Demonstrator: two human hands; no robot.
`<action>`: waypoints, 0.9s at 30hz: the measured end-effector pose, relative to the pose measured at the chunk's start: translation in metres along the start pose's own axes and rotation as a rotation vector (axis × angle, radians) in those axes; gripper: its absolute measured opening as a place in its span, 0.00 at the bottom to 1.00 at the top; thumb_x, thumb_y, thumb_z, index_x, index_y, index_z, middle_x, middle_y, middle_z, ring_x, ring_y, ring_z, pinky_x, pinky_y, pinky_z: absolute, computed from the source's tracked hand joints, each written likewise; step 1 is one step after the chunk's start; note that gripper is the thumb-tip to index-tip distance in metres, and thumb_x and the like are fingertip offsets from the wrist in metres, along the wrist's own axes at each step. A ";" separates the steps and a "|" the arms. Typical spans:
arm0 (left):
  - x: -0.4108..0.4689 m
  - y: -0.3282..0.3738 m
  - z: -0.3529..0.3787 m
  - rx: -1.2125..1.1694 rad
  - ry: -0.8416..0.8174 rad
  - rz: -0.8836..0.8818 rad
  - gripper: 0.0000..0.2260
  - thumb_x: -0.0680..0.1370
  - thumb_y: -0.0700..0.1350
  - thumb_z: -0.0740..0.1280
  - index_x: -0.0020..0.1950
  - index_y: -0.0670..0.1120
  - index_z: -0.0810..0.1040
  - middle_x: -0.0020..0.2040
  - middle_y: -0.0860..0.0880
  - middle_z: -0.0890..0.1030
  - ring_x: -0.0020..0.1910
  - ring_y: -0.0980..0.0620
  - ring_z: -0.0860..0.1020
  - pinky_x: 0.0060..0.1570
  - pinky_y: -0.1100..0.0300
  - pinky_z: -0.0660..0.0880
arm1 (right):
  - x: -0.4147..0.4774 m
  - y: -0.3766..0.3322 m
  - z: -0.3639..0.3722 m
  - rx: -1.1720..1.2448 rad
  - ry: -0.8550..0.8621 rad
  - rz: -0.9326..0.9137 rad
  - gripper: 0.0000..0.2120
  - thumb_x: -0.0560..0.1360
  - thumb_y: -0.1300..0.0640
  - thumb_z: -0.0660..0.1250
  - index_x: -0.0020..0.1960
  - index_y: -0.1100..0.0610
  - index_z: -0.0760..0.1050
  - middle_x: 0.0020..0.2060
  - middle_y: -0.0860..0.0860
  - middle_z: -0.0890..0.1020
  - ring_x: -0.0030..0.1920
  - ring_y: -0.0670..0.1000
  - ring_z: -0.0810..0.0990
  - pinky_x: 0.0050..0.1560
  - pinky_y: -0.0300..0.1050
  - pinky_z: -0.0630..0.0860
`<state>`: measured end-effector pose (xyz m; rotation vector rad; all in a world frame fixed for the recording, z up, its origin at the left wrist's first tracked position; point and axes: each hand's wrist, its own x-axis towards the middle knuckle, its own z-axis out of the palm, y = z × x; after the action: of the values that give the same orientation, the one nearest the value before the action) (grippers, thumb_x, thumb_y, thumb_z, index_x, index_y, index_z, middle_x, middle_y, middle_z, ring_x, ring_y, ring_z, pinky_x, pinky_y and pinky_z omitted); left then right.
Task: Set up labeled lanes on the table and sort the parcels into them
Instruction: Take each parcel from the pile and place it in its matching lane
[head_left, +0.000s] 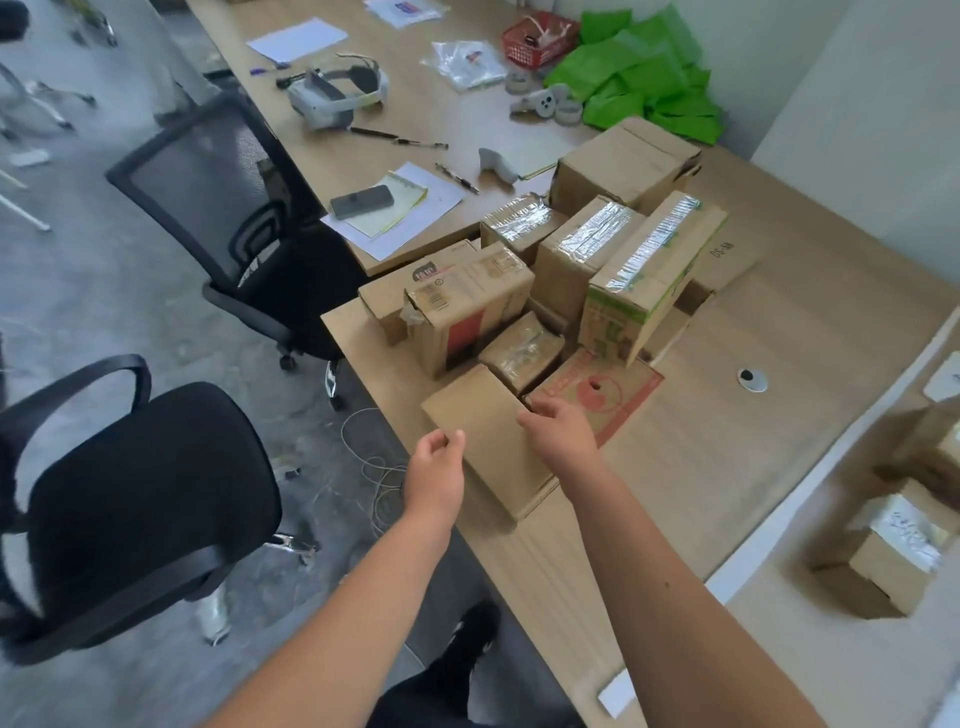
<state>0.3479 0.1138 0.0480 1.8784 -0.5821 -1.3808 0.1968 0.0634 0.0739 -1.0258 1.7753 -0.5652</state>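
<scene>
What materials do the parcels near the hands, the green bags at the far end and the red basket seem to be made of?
Parcels: brown corrugated cardboard, matte; several are sealed with glossy clear tape that reflects light. Green bags: probably thin plastic film, crinkled with a slight sheen. Red basket: probably moulded plastic, judging by its perforated grid walls.

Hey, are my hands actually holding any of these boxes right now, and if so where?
Nothing is held. The left hand and right hand hover, loosely curled, over the plain box, with no grip visible.
</scene>
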 end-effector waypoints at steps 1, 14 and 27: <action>0.001 0.002 0.000 0.002 0.006 0.003 0.15 0.84 0.57 0.66 0.68 0.54 0.75 0.60 0.53 0.79 0.63 0.47 0.77 0.69 0.45 0.73 | 0.000 0.000 -0.001 -0.001 -0.004 0.011 0.25 0.82 0.50 0.70 0.77 0.55 0.75 0.75 0.50 0.77 0.75 0.54 0.74 0.77 0.54 0.69; -0.011 0.022 0.002 -0.139 0.206 0.113 0.23 0.86 0.52 0.64 0.81 0.47 0.69 0.76 0.47 0.75 0.72 0.46 0.75 0.67 0.53 0.70 | -0.018 -0.003 0.003 0.145 -0.190 0.117 0.27 0.84 0.43 0.67 0.78 0.56 0.73 0.69 0.50 0.78 0.62 0.52 0.74 0.68 0.55 0.75; -0.067 0.092 0.059 -0.065 0.031 0.546 0.21 0.86 0.53 0.65 0.78 0.50 0.76 0.71 0.53 0.75 0.61 0.61 0.77 0.69 0.56 0.73 | -0.043 -0.029 -0.081 0.453 0.104 -0.042 0.25 0.82 0.40 0.68 0.74 0.52 0.75 0.62 0.45 0.80 0.57 0.45 0.78 0.54 0.45 0.74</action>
<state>0.2762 0.0863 0.1506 1.5286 -0.9381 -0.9949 0.1418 0.0784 0.1517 -0.7284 1.6126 -1.0090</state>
